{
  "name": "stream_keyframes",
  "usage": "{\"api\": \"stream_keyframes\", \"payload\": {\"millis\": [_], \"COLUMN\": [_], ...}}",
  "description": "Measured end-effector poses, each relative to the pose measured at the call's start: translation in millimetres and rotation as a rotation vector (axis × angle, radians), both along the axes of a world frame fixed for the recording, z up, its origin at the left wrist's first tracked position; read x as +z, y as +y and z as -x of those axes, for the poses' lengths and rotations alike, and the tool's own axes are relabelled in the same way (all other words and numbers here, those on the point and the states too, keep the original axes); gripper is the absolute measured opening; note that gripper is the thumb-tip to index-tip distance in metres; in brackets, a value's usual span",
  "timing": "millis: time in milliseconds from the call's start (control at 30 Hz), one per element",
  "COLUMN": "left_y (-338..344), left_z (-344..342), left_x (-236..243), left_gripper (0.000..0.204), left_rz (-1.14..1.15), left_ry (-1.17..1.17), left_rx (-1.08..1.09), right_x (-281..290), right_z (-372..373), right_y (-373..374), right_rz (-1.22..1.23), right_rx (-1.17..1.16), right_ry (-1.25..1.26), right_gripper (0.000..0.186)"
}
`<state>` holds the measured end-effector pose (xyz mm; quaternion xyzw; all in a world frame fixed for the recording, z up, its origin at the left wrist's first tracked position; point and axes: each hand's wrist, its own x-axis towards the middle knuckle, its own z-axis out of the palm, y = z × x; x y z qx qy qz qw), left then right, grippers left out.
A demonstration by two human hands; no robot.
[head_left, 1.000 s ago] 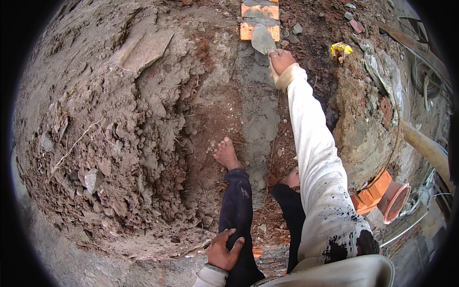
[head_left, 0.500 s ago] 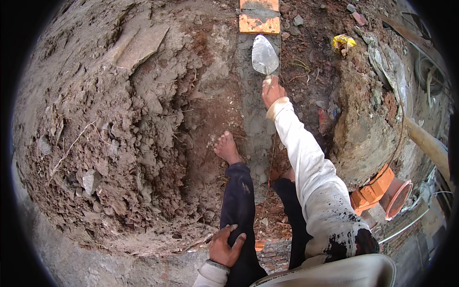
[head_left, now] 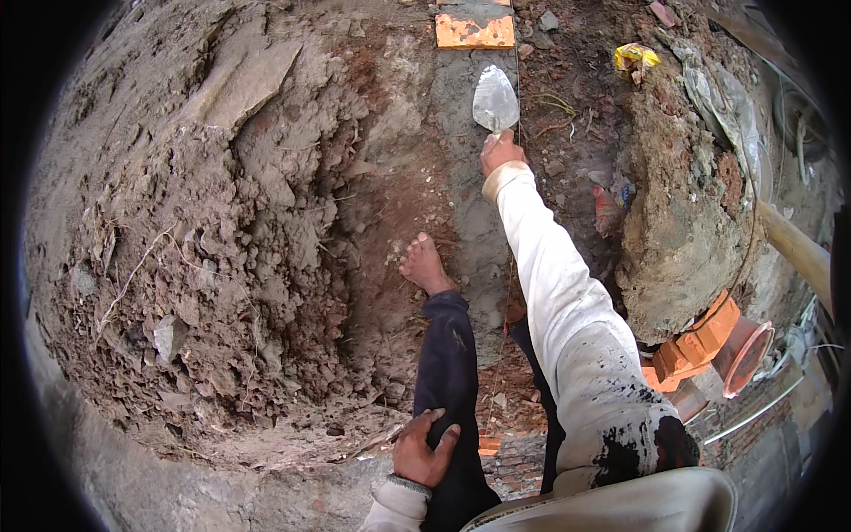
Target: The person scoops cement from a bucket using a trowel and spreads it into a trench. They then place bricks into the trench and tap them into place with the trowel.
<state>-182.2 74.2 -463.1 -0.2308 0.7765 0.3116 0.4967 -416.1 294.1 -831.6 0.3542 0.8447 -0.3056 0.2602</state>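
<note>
A pointed trowel (head_left: 495, 99) is in my right hand (head_left: 502, 152), which is closed around its handle. The blade points away from me over a grey mortar strip (head_left: 476, 204); whether it touches the mortar I cannot tell. Just beyond the tip, orange bricks (head_left: 475, 32) smeared with mortar lie in line with the strip. A thin string (head_left: 518, 84) runs along the strip's right side. My left hand (head_left: 424, 450) rests on my dark trouser leg, thumb and fingers apart, holding nothing.
Heaped soil and stones (head_left: 222, 293) rise on the left. On the right are an earth mound (head_left: 678, 257), a yellow wrapper (head_left: 636, 60), plastic sheeting (head_left: 722, 115), a wooden pole (head_left: 798, 248) and stacked orange bricks (head_left: 696, 341). My bare foot (head_left: 425, 264) stands beside the strip.
The trowel has drawn back slightly toward me, widening the gap between its tip and the bricks. My left hand stays on my leg. The whole view has shifted a little.
</note>
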Motion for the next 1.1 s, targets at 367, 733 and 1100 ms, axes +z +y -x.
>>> {"api": "stream_keyframes", "payload": {"millis": [367,733,1100], "left_y": [5.6,64.9,495.4], "left_z": [-12.0,-36.3,7.4], "left_x": [-4.2,-17.5,-20.8], "left_gripper": [0.044,0.036,0.064], "left_rz": [0.026,-0.038,-0.325], "left_ry": [0.043,0.348,0.444], "left_rx": [-0.142,-0.415,-1.06], "right_x": [88.4,381.2,518.3], "right_z": [-41.3,-351.3,-540.9], "right_y": [30.3,106.2,188.7], "right_rz": [0.17,0.301,-0.01], "right_rx": [-0.011,0.037,-0.485], "right_ry": [-0.072,0.172,-0.005], "right_gripper": [0.041,0.04,0.023]}}
